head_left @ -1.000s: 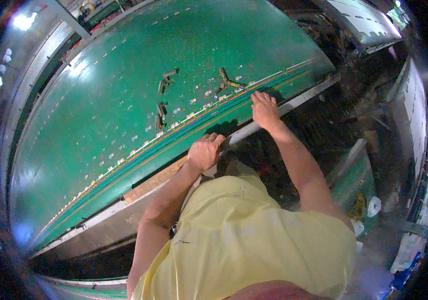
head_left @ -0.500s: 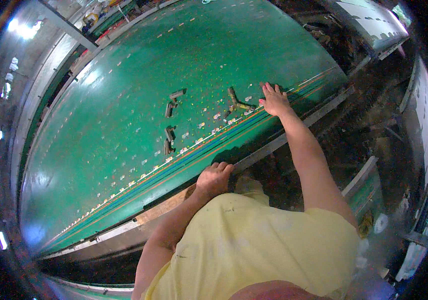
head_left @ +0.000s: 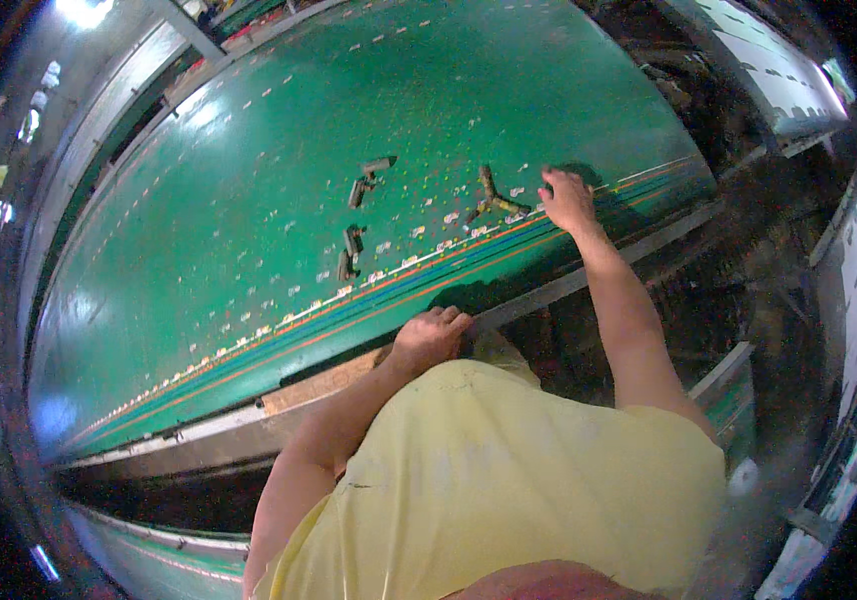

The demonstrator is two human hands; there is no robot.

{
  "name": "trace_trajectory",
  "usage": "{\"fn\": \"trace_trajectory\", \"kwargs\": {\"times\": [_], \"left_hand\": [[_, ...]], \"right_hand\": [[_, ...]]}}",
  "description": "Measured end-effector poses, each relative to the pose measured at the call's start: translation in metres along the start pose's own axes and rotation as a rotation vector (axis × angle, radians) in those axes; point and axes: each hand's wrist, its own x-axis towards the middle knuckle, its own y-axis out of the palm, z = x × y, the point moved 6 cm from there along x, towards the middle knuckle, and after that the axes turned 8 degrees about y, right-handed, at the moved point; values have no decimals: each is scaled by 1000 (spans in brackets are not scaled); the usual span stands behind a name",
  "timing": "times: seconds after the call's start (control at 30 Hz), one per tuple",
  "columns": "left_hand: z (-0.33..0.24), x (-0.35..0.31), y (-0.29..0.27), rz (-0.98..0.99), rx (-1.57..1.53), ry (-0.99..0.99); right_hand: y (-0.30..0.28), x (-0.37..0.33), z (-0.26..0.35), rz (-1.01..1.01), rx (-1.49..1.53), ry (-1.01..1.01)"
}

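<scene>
A long green-topped table (head_left: 249, 160) fills the upper left, with rows of small pale, yellow and green marks. My left hand (head_left: 431, 336) is closed over the edge rail on its near side, fingertips hidden. Toward the right end, my right hand (head_left: 569, 200) hovers with slightly bent fingers apart and nothing visible in them; its shadow falls beside it. Just left of it is a dark, branching, Y-like shape (head_left: 491, 196). Farther left are two dark, angular shapes, an upper one (head_left: 359, 190) and a lower one (head_left: 350, 250). Whether these are printed or loose is unclear.
White, blue and orange stripes (head_left: 419, 277) run along the near border. The metal edge rail (head_left: 609, 254) continues right beside a dark area with beams. A pale panel (head_left: 764, 65) stands at the upper right, and another green surface (head_left: 169, 555) shows at the lower left.
My right hand's fingers have bent from a flatter, stretched pose and now sit a little above the surface. My left hand stays on the rail. The whole view has shifted slightly.
</scene>
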Motion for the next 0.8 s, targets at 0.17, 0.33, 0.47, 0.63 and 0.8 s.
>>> {"fn": "trace_trajectory", "kwargs": {"times": [0.17, 0.33, 0.47, 0.63, 0.8], "left_hand": [[-12, -1, -14, -37, -30, 10], [-11, -2, -13, 6, -18, 16], [-7, -1, -9, 23, 15, -10], [-10, 3, -9, 60, 51, 3], [-10, 0, -12, 152, 14, -65]], "right_hand": [[20, -35, 64, 41, 116, -388], [25, -42, 87, 22, -68, -363], [14, -58, 97, 59, -150, -300], [23, -87, 65, -33, 403, -186], [-7, -214, 47, -458, 666, -325]]}}
